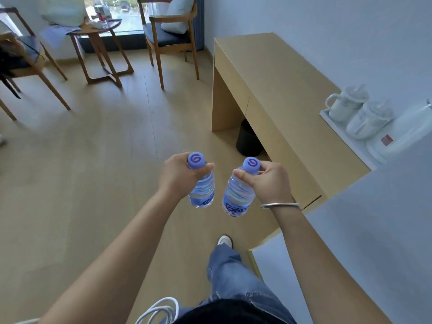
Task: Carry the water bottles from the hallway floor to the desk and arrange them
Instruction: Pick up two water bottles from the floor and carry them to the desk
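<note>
Both hands out front, each carrying one water bottle by the neck, both bottles hanging clear above the wood floor [98, 164], not touching each other. Left hand [180, 175] grip closed around the neck of the left bottle [203, 190], fingers wrapped just under the purple cap [196, 160]; bottle hangs roughly upright, base tilted slightly toward 5 o'clock. Right hand [266, 181] grip closed on the neck of the right bottle [238, 195], thumb and fingers pinching under its purple cap [251, 164]; base tilts toward 7 o'clock. Silver bangle [280, 205] on the right wrist. Both bottles clear with blue labels, look full. Tabletop [280, 78] sits at 1 to 2 o'clock from the hands, light wood, long, against the white wall, well apart from both bottles. At its near end, 3 o'clock side of frame, a white tray [336, 127] carries two wrapped white cups [346, 104] and a white kettle [397, 136]. Dark bin [249, 139] on the floor under the tabletop, at 12 o'clock from the right bottle. Two wooden chairs [168, 36] and a small side table [100, 43] at 10 to 12 o'clock by the window. Jeans leg and white shoe [225, 240] at 6 o'clock.
</note>
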Tool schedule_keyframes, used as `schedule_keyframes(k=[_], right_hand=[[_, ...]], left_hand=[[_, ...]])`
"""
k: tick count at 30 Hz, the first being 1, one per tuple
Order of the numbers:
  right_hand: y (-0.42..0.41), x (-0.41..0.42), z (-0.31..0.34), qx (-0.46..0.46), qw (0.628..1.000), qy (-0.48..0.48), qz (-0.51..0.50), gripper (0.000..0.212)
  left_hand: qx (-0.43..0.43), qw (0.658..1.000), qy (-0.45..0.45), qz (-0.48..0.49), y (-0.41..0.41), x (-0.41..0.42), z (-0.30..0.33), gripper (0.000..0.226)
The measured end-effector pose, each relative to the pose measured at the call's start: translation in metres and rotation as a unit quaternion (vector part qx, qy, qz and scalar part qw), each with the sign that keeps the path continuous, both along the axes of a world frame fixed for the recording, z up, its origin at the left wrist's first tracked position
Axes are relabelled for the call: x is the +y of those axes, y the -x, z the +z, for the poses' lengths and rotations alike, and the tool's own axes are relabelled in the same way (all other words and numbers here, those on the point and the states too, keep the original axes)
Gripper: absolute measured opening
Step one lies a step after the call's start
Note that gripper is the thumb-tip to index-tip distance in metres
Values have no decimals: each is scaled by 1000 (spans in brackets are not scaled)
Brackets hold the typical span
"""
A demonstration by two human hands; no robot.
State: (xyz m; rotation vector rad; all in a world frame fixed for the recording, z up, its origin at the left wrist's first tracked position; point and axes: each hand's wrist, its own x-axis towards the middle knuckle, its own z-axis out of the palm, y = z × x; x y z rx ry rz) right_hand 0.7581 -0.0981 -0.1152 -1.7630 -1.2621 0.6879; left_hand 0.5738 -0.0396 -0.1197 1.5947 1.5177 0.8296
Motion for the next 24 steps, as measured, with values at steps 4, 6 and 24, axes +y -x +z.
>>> schedule_keyframes(k=[4,6,24], right_hand=[[-17,64,-2,21,1000,6,-8,37],[-30,101,0,29,999,5,-20,35],[-158,303,40,24,980,-1,-197,27]], left_hand=[[-2,1000,0,-29,-26,68,1,44],[0,999,-9,-50,-44,108,3,42],[-3,984,-11,-179,-202,369,37,39]])
